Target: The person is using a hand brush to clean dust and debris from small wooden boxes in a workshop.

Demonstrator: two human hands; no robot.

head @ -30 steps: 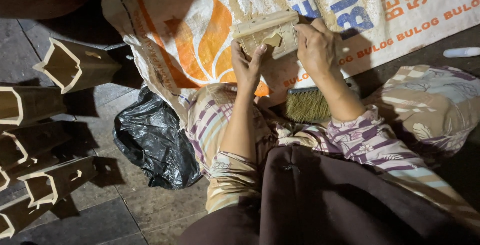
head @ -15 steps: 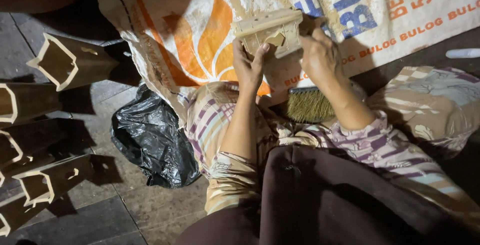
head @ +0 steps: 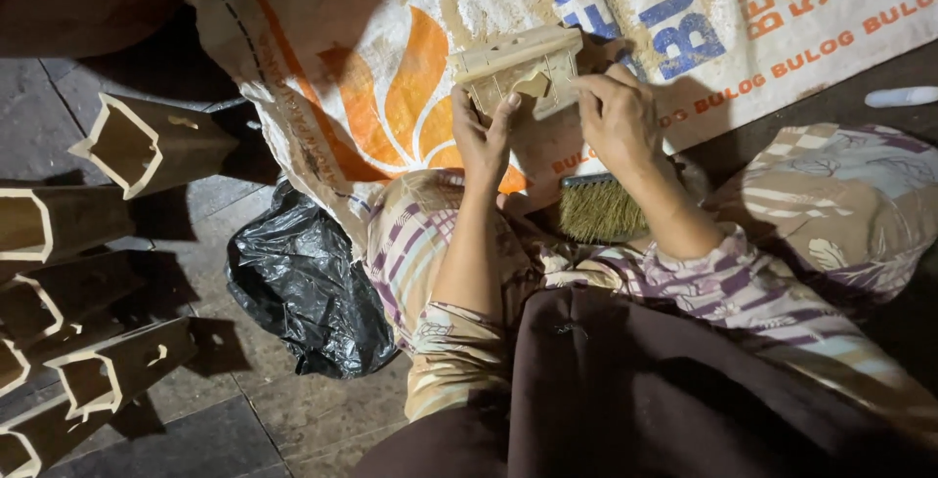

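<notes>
Six hollow wooden moulds (head: 147,146), one brush (head: 598,208), one black bag (head: 308,287), one sack (head: 391,38).

Paved floor (head: 225,419): printed sack (head: 391,38), black bag (head: 303,282), wooden moulds (head: 147,146).

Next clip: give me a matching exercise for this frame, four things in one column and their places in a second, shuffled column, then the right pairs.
Things:
1. wooden piece
2. brush
3. black plastic bag
4. hollow wooden moulds

Places:
A. crumpled on the paving beside the person's knee
B. lying on the lap, under the right forearm
C. stacked on their sides at the left edge
D. held over the printed sack between the left hand and the right hand

Pairs: 1-D, 2-B, 3-A, 4-C
</notes>
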